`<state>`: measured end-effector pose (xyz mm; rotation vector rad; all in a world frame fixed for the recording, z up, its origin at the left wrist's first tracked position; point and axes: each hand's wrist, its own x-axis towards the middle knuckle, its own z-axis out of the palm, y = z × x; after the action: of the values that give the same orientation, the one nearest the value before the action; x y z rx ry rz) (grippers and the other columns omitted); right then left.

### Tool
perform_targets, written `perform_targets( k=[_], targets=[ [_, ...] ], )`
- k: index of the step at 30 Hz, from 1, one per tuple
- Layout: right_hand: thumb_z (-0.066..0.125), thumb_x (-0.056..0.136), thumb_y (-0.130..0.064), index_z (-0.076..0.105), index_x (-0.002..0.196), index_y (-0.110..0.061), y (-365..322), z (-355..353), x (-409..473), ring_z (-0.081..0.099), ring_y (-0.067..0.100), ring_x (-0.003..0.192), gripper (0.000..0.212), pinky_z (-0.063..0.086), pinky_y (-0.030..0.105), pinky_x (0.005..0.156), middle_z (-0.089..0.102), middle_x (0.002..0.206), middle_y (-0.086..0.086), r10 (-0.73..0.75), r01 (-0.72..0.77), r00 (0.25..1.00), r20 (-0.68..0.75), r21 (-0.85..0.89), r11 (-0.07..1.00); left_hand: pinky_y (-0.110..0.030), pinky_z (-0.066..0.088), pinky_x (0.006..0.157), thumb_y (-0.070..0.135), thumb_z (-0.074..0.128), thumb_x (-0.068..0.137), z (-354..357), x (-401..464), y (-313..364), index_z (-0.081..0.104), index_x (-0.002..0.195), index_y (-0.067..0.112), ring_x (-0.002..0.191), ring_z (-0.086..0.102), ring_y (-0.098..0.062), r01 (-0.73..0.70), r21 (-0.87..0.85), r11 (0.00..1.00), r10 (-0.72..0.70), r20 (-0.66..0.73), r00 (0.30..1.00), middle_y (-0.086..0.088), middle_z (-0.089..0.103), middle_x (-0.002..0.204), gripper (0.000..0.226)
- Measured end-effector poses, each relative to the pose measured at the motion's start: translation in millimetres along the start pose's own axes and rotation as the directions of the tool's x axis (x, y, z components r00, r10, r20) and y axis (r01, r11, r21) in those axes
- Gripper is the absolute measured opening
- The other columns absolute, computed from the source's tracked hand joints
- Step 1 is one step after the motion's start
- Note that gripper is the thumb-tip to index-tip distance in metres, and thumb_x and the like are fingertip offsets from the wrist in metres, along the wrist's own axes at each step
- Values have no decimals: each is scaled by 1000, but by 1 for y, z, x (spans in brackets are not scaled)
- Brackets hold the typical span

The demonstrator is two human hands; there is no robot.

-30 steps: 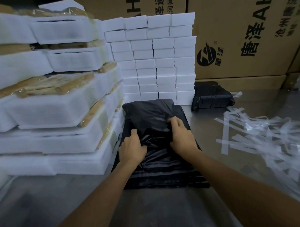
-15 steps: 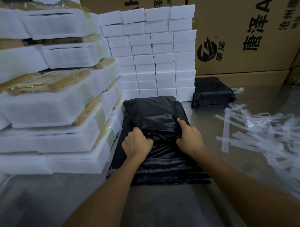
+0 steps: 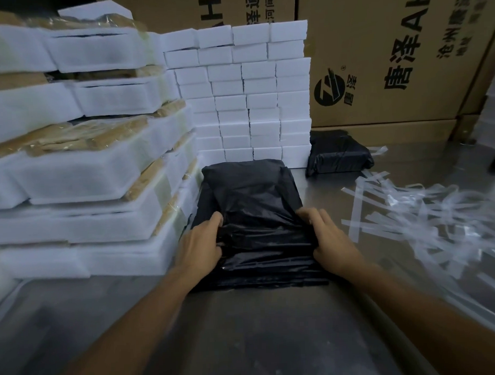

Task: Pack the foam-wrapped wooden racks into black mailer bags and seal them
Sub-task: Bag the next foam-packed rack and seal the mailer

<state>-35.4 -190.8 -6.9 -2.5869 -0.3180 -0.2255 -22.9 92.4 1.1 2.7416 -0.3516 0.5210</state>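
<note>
At the far left, foam-wrapped wooden racks (image 3: 80,176) are stacked high; they are judged stiff inside, soft outside, light enough for one hand. Beside them, white foam blocks (image 3: 243,97) form a wall. At near centre a filled black mailer bag (image 3: 249,193) lies on a flat pile of empty bags (image 3: 260,279). Its loose near film is gathered by the left hand (image 3: 199,248), fingers curled into the plastic, and pinched by the right hand (image 3: 331,239). The film is judged thin and slippery, best held at the mouth's corners. A sealed parcel (image 3: 339,153) sits far right, peeled strips (image 3: 427,217) litter the steel table (image 3: 260,335), and cardboard cartons (image 3: 390,56) close the back.
</note>
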Motion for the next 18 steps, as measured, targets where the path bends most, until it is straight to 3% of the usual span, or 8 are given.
perform_targets(
  k=[3, 5, 7, 10, 13, 15, 18],
  targets=[
    [57, 77, 10, 53, 114, -25, 10, -3, -16, 46, 21, 108, 51, 46, 35, 86, 43, 115, -3, -48, 50, 999, 16, -93, 994, -43, 52, 71, -3, 65, 72, -6, -16, -14, 55, 118, 18, 93, 59, -25, -56, 1, 998, 56, 96, 994, -4, 59, 103, 52],
    [56, 77, 9, 56, 104, -24, 12, -5, -24, 47, 20, 103, 43, 46, 34, 81, 44, 108, -4, -40, 41, 999, 16, -84, 996, -43, 54, 74, -5, 68, 69, -10, -28, -16, 56, 129, 14, 101, 58, -27, -82, 46, 996, 78, 85, 993, -7, 56, 117, 64],
    [57, 79, 6, 57, 104, -26, 12, -9, -28, 49, 19, 101, 40, 47, 34, 81, 45, 109, -5, -41, 45, 998, 44, -96, 994, -40, 55, 59, -10, 75, 57, -16, -39, -14, 63, 116, 6, 87, 61, -29, -189, 97, 977, 187, 36, 982, -12, 56, 114, 62],
    [57, 82, -1, 59, 112, -27, 12, -20, -28, 49, 15, 101, 40, 47, 31, 82, 46, 115, -6, -48, 68, 986, 161, -123, 990, -34, 50, 43, -16, 79, 43, -26, -51, -13, 67, 89, 3, 68, 61, -27, -345, 144, 927, 343, 42, 938, -13, 60, 93, 51],
    [61, 86, -9, 61, 116, -27, 12, -30, -31, 47, 9, 90, 36, 41, 24, 75, 48, 110, -9, -76, 108, 974, 213, -146, 983, -35, 55, 50, -19, 75, 50, -34, -58, -18, 73, 96, 3, 74, 64, -25, -366, 93, 926, 366, 24, 930, -10, 61, 94, 51],
    [63, 86, -9, 62, 117, -26, 13, -33, -38, 53, 10, 85, 35, 41, 24, 71, 58, 105, -8, -92, 124, 979, 181, -180, 976, -34, 58, 63, -22, 72, 58, -36, -65, -20, 73, 109, 2, 81, 64, -24, -315, 22, 949, 315, 0, 949, -10, 61, 97, 56],
    [62, 85, -8, 61, 113, -26, 14, -27, -54, 61, 18, 84, 34, 36, 26, 67, 63, 93, -9, -107, 126, 990, 91, -229, 965, -29, 56, 63, -18, 76, 63, -34, -79, -20, 72, 113, 2, 76, 64, -20, -304, -8, 953, 304, -5, 953, -7, 61, 90, 54]
  ],
)
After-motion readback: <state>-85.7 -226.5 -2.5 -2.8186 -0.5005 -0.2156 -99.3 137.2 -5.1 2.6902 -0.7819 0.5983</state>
